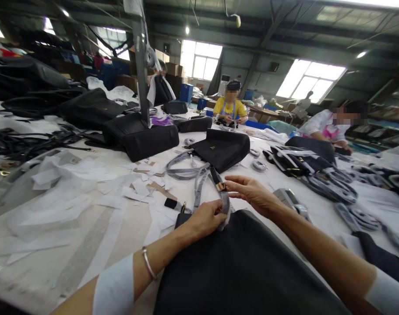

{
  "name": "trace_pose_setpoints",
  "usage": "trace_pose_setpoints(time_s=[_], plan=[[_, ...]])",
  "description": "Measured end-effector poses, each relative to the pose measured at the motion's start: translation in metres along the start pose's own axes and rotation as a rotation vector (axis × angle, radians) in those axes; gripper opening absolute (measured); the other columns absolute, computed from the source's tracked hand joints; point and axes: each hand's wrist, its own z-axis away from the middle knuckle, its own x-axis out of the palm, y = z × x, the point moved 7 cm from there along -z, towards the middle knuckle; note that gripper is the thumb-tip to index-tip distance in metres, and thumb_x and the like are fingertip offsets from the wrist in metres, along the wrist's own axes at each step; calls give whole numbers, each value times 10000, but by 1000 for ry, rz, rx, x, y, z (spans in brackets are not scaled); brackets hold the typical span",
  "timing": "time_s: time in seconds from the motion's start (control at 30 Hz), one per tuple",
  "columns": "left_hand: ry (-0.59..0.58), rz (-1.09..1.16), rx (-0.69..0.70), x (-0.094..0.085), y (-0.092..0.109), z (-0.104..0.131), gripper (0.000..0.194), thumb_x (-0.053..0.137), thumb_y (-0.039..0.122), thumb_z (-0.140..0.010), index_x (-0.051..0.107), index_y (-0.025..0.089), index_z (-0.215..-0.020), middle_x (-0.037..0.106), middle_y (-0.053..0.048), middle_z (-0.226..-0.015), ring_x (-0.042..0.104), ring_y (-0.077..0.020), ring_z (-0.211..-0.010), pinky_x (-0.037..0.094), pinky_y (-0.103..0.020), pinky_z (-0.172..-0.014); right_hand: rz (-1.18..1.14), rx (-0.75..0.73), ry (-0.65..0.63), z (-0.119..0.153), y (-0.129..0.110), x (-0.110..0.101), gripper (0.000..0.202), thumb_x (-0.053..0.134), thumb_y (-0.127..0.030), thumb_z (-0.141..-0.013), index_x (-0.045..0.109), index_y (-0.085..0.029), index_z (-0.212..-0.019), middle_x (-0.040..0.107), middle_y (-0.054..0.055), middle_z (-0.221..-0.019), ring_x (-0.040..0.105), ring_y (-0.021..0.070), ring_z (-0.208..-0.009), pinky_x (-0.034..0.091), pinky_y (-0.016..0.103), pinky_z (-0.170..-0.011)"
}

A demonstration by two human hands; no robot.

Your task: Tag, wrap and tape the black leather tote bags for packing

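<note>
A large black bag (238, 267) lies in front of me at the table's near edge. My left hand (207, 217) is closed on a strap in grey plastic wrap (224, 203) above the bag's top edge. Close to the strap's gold buckle (220, 187) is my right hand (250, 192), its fingers stretched towards the buckle and slightly apart; whether they touch it is hard to tell. A wrapped strap loop (182, 168) lies beyond, beside another black bag (219, 148) with a small gold emblem.
White paper scraps (140, 188) cover the left of the table (130, 245). More black bags (140, 135) stand behind. A grey device (291, 202) and wrapped straps (360, 216) lie right. People work across the table, one in yellow (230, 109).
</note>
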Motion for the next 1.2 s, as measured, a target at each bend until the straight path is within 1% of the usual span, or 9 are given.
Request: trace_pose_setpoints(time_s=[0.17,0.27,0.37,0.47,0.57,0.77,0.9,1.07,1.2], plan=[[-4,-322,49,4,6,9,220,504,229,-840,615,217,-1030,664,-7,-810,613,-168,-731,419,-242,-688,6,203,-95,-6,41,13,502,854,-544,-642,661,-129,-850,673,48,-797,593,135,-629,472,237,-576],[-63,-343,104,-2,14,10,214,515,260,-861,637,215,-1030,690,-26,-891,637,-184,-812,448,-250,-757,-84,199,-39,-7,49,13,495,877,-506,-621,657,-145,-877,674,34,-769,601,135,-630,469,222,-570],[133,-320,128,-42,7,7,244,467,324,-914,655,209,-1018,688,-44,-1041,623,-190,-980,439,-265,-898,-191,173,-23,-8,55,12,485,900,-441,-606,665,-157,-922,691,44,-832,641,158,-718,517,245,-669],[419,-438,-63,-96,-29,10,241,462,307,-904,638,164,-985,670,-86,-1068,600,-209,-1032,420,-299,-940,-204,202,-32,-7,64,11,480,899,-400,-613,669,-161,-960,700,67,-911,660,179,-793,532,266,-734],[370,-537,-275,-118,-64,13,246,477,353,-893,621,162,-950,682,-86,-968,625,-219,-927,442,-301,-823,-162,209,-13,-7,70,9,500,893,-395,-616,660,-160,-991,704,72,-921,664,190,-815,531,271,-739],[60,-710,-296,-102,-64,15,559,361,642,-895,665,190,-774,679,-82,-789,619,-232,-766,387,-286,-670,-122,145,-19,-3,59,16,582,897,-424,-599,631,-164,-1046,712,68,-908,667,198,-800,513,285,-731],[-27,-711,-193,-84,-57,0,569,483,716,-793,679,190,-702,644,-66,-683,594,-217,-696,368,-279,-655,-144,112,-51,1,50,23,606,915,-372,-574,629,-172,-1069,712,61,-928,666,203,-832,503,286,-764],[11,-520,-384,-73,-65,-24,324,669,483,-689,613,171,-618,567,-19,-567,580,-210,-643,381,-272,-623,-250,119,-61,1,49,27,526,915,-349,-607,656,-160,-1024,700,41,-876,650,159,-754,505,239,-697],[42,-430,-324,-65,-40,-33,198,531,297,-795,621,154,-692,640,-33,-667,612,-194,-687,405,-257,-623,-390,39,-3,3,31,20,368,881,-337,-684,656,-175,-926,695,44,-957,658,166,-863,535,240,-779]])
